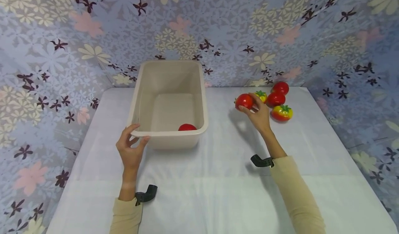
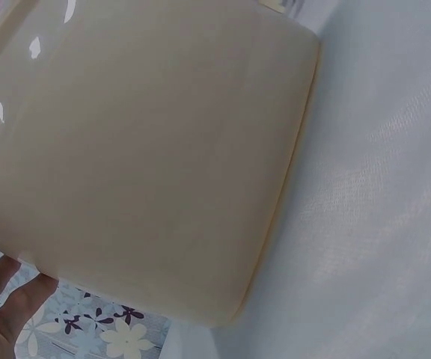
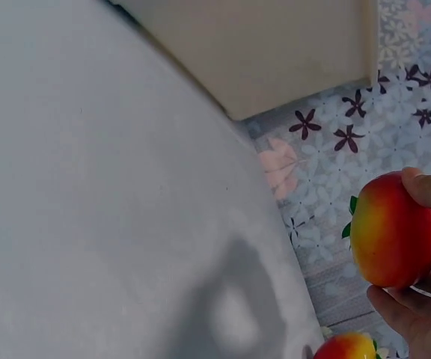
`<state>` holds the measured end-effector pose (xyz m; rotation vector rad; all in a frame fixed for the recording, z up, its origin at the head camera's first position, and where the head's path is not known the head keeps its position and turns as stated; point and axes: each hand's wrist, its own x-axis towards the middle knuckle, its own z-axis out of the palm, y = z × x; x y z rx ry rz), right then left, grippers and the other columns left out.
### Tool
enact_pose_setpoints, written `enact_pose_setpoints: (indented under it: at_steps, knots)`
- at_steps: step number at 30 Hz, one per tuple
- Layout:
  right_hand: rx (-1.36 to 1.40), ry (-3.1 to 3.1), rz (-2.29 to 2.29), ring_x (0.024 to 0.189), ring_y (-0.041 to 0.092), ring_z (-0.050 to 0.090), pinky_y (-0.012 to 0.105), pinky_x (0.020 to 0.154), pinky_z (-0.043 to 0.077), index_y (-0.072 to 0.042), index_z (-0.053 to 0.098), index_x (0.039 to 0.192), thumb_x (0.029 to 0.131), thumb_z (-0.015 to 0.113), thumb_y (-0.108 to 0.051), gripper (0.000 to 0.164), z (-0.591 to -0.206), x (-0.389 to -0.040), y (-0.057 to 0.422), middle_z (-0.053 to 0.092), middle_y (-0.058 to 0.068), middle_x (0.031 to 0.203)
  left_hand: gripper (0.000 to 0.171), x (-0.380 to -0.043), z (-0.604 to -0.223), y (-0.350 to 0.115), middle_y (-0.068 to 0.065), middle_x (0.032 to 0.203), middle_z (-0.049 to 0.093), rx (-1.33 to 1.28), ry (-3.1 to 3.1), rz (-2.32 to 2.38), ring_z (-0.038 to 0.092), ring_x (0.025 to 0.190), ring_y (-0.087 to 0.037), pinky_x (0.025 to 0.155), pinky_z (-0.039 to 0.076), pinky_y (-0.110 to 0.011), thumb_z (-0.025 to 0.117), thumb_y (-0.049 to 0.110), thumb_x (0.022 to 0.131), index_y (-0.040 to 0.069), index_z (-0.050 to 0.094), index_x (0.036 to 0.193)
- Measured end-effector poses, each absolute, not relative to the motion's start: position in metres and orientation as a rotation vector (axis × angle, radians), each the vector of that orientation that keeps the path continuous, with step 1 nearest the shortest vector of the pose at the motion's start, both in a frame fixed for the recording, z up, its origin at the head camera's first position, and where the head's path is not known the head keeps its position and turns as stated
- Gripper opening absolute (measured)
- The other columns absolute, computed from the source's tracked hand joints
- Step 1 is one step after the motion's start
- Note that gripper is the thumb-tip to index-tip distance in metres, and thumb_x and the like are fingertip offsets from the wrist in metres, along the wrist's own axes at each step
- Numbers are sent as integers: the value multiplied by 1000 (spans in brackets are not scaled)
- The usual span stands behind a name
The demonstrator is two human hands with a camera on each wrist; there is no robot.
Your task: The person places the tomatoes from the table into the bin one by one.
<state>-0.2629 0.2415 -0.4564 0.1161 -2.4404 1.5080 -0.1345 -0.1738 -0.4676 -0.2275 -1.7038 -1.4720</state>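
Observation:
My right hand [image 1: 259, 114] pinches a red and yellow toy tomato [image 1: 244, 102] with a green leafy top, thumb on one side and fingers on the other. Its shadow falls apart from it on the table, so it is held up off the cloth. In the right wrist view the tomato [image 3: 396, 230] shows a yellow patch and green leaf tips. My left hand [image 1: 131, 150] grips the near left corner of the beige plastic bin [image 1: 169, 142], with fingers over the rim. Inside the bin, near its front wall, a red toy tomato [image 1: 187, 127] is partly hidden by the rim.
Several more toy tomatoes lie at the back right: red ones [image 1: 276, 99], a red and yellow one [image 1: 282, 113] and one [image 1: 261, 96] partly behind my right hand. White cloth [image 1: 218, 185] covers the table. A flowered curtain [image 1: 224, 29] stands behind it and along both sides.

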Motion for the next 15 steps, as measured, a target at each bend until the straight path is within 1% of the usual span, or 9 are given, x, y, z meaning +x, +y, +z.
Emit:
enact_pose_setpoints:
  at_steps: [4, 8, 12, 15]
  knots:
    - [144, -2425, 1521, 127, 29, 51, 48, 104, 46, -8, 49, 141, 85, 77, -22, 64, -456, -263, 236, 53, 12, 142, 60, -134, -468, -174, 9, 113, 68, -222, -1719, -1480, 66, 101, -7, 71, 54, -13, 85, 36, 75, -10, 64, 109]
    - [172, -2426, 1542, 129, 30, 50, 49, 104, 45, -8, 48, 142, 86, 76, -24, 64, -452, -261, 230, 52, 11, 144, 63, -134, -468, -174, 13, 113, 67, -208, -1730, -1472, 66, 101, -5, 71, 53, -11, 84, 40, 75, -11, 64, 108]
    - [199, -2440, 1566, 132, 29, 47, 49, 105, 45, -11, 46, 144, 88, 74, -24, 64, -447, -262, 224, 49, 10, 146, 67, -133, -465, -172, 15, 112, 66, -206, -1721, -1480, 64, 101, -1, 72, 53, -10, 82, 42, 77, -14, 62, 108]
    - [230, -2445, 1594, 133, 29, 46, 49, 106, 44, -11, 45, 145, 88, 74, -24, 64, -444, -262, 219, 48, 10, 147, 69, -129, -455, -167, 16, 111, 66, -208, -1708, -1487, 64, 100, 1, 72, 53, -11, 81, 41, 78, -17, 60, 107]
